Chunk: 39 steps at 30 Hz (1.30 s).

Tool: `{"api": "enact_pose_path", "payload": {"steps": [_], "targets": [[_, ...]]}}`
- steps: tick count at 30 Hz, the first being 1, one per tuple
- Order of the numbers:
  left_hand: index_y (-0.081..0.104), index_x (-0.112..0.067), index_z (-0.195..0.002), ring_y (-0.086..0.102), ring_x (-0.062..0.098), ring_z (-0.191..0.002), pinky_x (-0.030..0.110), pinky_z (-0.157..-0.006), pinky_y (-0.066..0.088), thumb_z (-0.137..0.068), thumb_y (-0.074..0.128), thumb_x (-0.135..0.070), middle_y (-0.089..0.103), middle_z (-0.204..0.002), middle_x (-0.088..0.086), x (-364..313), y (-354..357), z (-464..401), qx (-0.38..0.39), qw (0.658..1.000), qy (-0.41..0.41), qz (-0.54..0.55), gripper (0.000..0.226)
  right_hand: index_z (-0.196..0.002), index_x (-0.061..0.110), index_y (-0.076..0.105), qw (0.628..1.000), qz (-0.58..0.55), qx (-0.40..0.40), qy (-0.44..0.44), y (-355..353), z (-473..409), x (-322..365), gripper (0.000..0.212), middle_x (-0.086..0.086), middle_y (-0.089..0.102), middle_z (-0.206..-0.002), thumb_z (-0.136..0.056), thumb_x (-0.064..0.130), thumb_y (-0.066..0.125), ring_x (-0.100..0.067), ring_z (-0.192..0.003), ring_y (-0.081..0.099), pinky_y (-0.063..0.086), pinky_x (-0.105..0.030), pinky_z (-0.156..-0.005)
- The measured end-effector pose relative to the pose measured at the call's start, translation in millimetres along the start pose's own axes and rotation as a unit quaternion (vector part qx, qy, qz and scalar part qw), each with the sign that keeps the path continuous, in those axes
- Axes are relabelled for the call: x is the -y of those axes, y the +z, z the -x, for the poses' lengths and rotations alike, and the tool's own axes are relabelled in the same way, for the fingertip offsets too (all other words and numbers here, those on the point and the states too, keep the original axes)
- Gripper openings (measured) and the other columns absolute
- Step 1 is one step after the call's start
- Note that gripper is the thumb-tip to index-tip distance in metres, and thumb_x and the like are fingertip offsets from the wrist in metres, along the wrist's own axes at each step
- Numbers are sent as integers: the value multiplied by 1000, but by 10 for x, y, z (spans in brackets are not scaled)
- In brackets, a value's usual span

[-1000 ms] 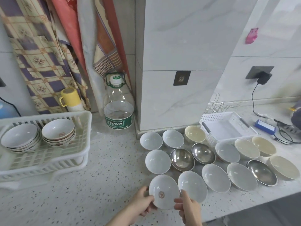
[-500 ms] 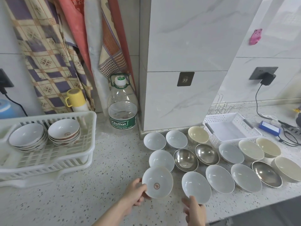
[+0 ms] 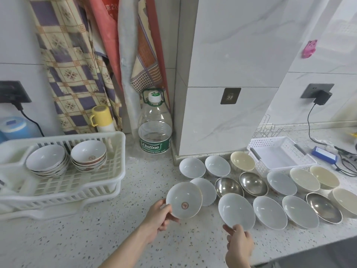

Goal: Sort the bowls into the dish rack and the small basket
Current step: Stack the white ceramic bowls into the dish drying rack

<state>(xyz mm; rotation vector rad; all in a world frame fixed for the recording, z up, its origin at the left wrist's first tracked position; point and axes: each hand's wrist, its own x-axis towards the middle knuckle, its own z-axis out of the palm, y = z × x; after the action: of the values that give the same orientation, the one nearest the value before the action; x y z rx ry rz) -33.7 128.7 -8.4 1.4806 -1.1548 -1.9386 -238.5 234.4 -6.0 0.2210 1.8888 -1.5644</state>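
Observation:
My left hand (image 3: 159, 215) grips the near rim of a white bowl with a red emblem (image 3: 184, 200), held just above the counter. My right hand (image 3: 238, 242) pinches the near edge of a plain white bowl (image 3: 236, 210) in the front row. Several more white, cream and steel bowls (image 3: 253, 183) lie in rows to the right. The white dish rack (image 3: 77, 182) at left holds two stacks of bowls (image 3: 87, 154). A small white basket (image 3: 280, 153) stands behind the rows, with nothing in it.
A large water bottle (image 3: 155, 128) stands by the marble pillar (image 3: 228, 74). A yellow-capped flask (image 3: 101, 118) sits behind the rack. Cables and a blue box (image 3: 324, 154) lie at far right. The counter edge (image 3: 301, 254) runs along the bottom right.
My left hand has lifted the emblem bowl and carried it left, away from the rows. My right hand let go of that bowl and took hold of the plain white bowl beside it.

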Motion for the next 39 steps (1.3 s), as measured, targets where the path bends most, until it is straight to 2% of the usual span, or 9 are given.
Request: {"api": "enact_pose_path", "payload": {"steps": [4, 6, 8, 14, 20, 26, 31, 34, 39], "targets": [[58, -18, -116, 31, 11, -41, 21, -39, 25, -83, 47, -7, 75, -82, 24, -48, -318, 120, -14, 1000, 8, 9, 36, -87, 10, 46, 1000, -19, 5, -21, 216, 213, -5, 4, -12, 72, -67, -84, 8, 46, -11, -35, 24, 22, -18, -35], [58, -19, -116, 32, 11, -41, 22, -40, 25, -83, 47, -8, 75, -82, 24, -70, -506, 188, -24, 1000, 12, 16, 37, -78, 13, 43, 999, -15, 12, -28, 348, 351, -26, 8, -13, 71, -69, -83, 8, 46, -12, -34, 25, 22, -19, -36], [58, -19, -116, 32, 10, -41, 21, -40, 25, -83, 47, -7, 75, -82, 23, -96, -709, 269, -35, 999, 21, 29, 36, -79, 13, 45, 999, -10, 33, -33, 474, 513, -49, 7, -13, 71, -67, -83, 8, 47, -13, -39, 25, 23, -22, -40], [61, -16, -111, 29, 10, -41, 21, -40, 21, -87, 44, -7, 75, -81, 24, -244, -1386, 543, -82, 991, 58, 92, 31, -81, 9, 50, 989, -4, 126, -79, 857, 1000, -138, 7, -14, 72, -67, -83, 4, 46, -8, -35, 23, 20, -16, -31], [60, -13, -104, 29, 10, -38, 20, -38, 20, -85, 44, -2, 72, -79, 27, -459, -2171, 839, -144, 970, 121, 151, 26, -77, 8, 47, 966, 31, 212, -143, 1385, 1440, -280, 7, -23, 69, -75, -83, 4, 47, -14, -48, 21, 21, -23, -41], [63, -20, -108, 34, 8, -38, 19, -36, 24, -83, 48, -2, 73, -82, 28, -604, -3019, 1101, -232, 947, 191, 116, 34, -92, 15, 61, 918, 111, 309, -222, 1987, 1891, -383, 15, -11, 71, -73, -84, 9, 50, -12, -49, 34, 33, -28, -49], [61, -15, -105, 33, 9, -37, 19, -34, 25, -85, 49, -3, 75, -75, 20, -601, -3532, 1147, -293, 925, 213, 111, 27, -119, 31, 44, 873, 173, 368, -270, 2403, 2244, -443, 36, 2, 69, -87, -90, 11, 53, -6, -72, 66, 43, -29, -60], [61, -14, -104, 31, 9, -37, 19, -33, 25, -83, 51, -4, 75, -76, 19, -574, -3722, 1121, -306, 920, 213, 118, 26, -126, 24, 44, 839, 234, 385, -305, 2639, 2400, -471, 39, 0, 70, -87, -89, 13, 52, -3, -67, 69, 41, -26, -54], [60, -11, -106, 31, 9, -36, 19, -33, 25, -82, 50, -4, 75, -74, 18, -554, -3930, 1032, -329, 913, 209, 117, 26, -126, 20, 51, 782, 326, 413, -333, 3008, 2609, -588, 35, 1, 72, -64, -91, 19, 47, -3, -62, 66, 38, -24, -50]]}}
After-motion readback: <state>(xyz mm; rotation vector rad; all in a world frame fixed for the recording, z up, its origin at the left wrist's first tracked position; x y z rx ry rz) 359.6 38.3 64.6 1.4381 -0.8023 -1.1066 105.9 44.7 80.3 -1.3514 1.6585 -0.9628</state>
